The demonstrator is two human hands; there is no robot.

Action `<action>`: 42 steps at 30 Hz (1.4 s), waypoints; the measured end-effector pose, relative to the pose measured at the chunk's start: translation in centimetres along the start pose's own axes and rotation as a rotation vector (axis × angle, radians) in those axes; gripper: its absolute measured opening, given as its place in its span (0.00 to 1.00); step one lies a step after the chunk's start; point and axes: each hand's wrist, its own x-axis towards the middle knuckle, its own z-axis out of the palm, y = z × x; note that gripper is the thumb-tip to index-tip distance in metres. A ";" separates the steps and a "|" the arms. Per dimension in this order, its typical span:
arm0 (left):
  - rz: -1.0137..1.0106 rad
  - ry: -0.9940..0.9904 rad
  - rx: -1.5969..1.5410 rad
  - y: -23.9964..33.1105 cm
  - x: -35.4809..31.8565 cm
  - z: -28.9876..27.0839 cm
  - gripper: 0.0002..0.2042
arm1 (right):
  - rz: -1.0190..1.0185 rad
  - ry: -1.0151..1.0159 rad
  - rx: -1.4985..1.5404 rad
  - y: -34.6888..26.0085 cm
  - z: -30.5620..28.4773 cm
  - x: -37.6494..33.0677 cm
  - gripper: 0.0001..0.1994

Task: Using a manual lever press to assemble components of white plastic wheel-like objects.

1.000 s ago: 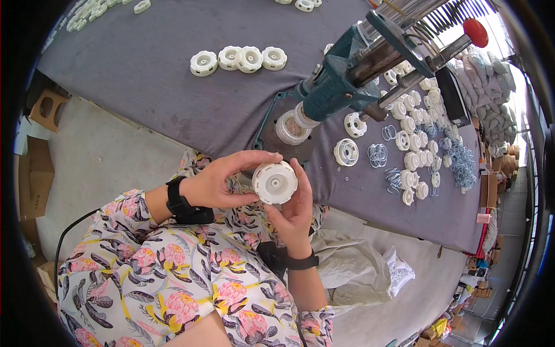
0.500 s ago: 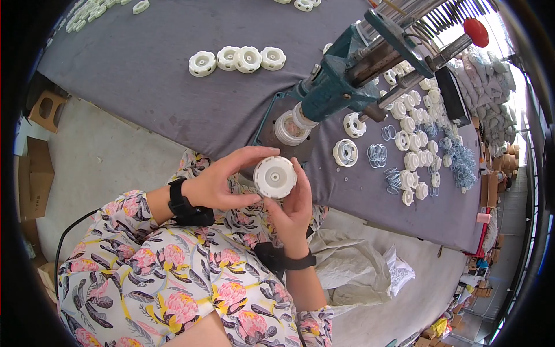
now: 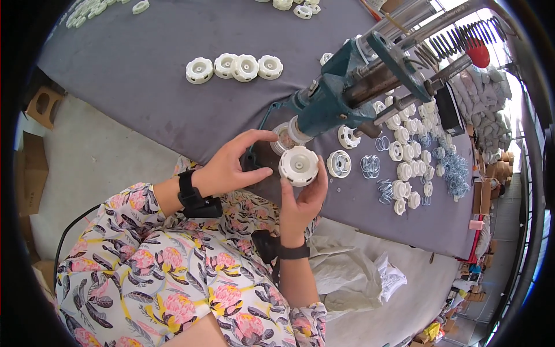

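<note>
A round white plastic cap (image 3: 299, 166) with a notched rim and a small centre hub is gripped in my right hand (image 3: 303, 202), fingers behind it and thumb at its lower edge. My left hand (image 3: 234, 162) is just left of the cap, thumb and forefinger spread apart with a gap between them and the cap. Its forefinger reaches toward the clear round seat (image 3: 281, 139) beneath the ram of a green hand press (image 3: 332, 104). The cap partly covers the press base.
Finished-looking white caps (image 3: 245, 68) lie in a row on the grey cloth-covered table (image 3: 144, 69). Right of the press are a ring with a spring inside (image 3: 339, 164), loose wire springs (image 3: 370, 166), several white rings (image 3: 403, 170) and a heap of springs (image 3: 455, 173). The press lever has a red knob (image 3: 477, 53).
The cap has moved right and slightly up in my right hand. My left hand has let go of it and its fingers have spread.
</note>
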 end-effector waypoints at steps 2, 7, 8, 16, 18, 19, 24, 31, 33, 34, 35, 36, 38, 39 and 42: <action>-0.013 0.008 -0.007 -0.3 0.3 0.1 0.28 | 0.001 -0.007 -0.047 0.3 0.1 1.0 0.32; 0.085 0.049 0.087 -0.5 2.0 -0.4 0.30 | 0.044 -0.107 -0.188 1.3 1.1 2.9 0.32; 0.086 0.039 0.136 -0.4 2.5 -0.6 0.30 | 0.030 -0.104 -0.233 1.8 0.9 3.1 0.33; 0.073 -0.162 0.089 -1.0 4.6 -0.8 0.31 | 0.041 -0.261 -0.410 0.7 -1.8 4.4 0.32; 0.198 -0.052 0.212 -1.5 4.4 -0.5 0.31 | 0.018 -0.272 -0.388 0.5 -1.6 4.1 0.30; 0.197 -0.050 0.211 -1.4 4.4 -0.5 0.31 | -0.006 -0.278 -0.363 0.5 -1.5 4.0 0.28; 0.181 -0.044 0.257 -0.7 4.1 -0.2 0.32 | 0.069 -0.209 -0.141 0.1 -1.6 2.8 0.24; 0.247 0.009 0.233 -1.0 4.2 -0.2 0.31 | 0.058 -0.172 -0.171 -1.6 0.1 2.7 0.22; 0.279 -0.145 0.214 -1.2 4.5 -0.9 0.30 | 0.076 -0.186 -0.171 -1.7 -0.1 2.8 0.23; 0.280 -0.147 0.213 -1.2 4.5 -0.9 0.30 | 0.024 -0.186 -0.186 -1.6 -0.2 2.9 0.23; 0.251 -0.142 0.214 -1.1 4.5 -0.8 0.30 | -0.026 -0.186 -0.200 -1.5 -0.1 3.0 0.24; 0.222 -0.137 0.215 -1.0 4.5 -0.8 0.30 | -0.026 -0.185 -0.201 -1.6 0.1 3.0 0.24; 0.212 -0.139 0.216 -1.5 4.3 -0.6 0.30 | 0.070 -0.163 -0.241 -2.0 0.6 2.7 0.24; 0.203 -0.138 0.220 -1.6 4.3 -0.5 0.31 | 0.070 -0.162 -0.242 -2.0 0.6 2.7 0.24; 0.191 -0.176 0.131 -1.7 4.4 -0.1 0.31 | 0.030 -0.150 -0.246 -1.8 0.2 2.6 0.24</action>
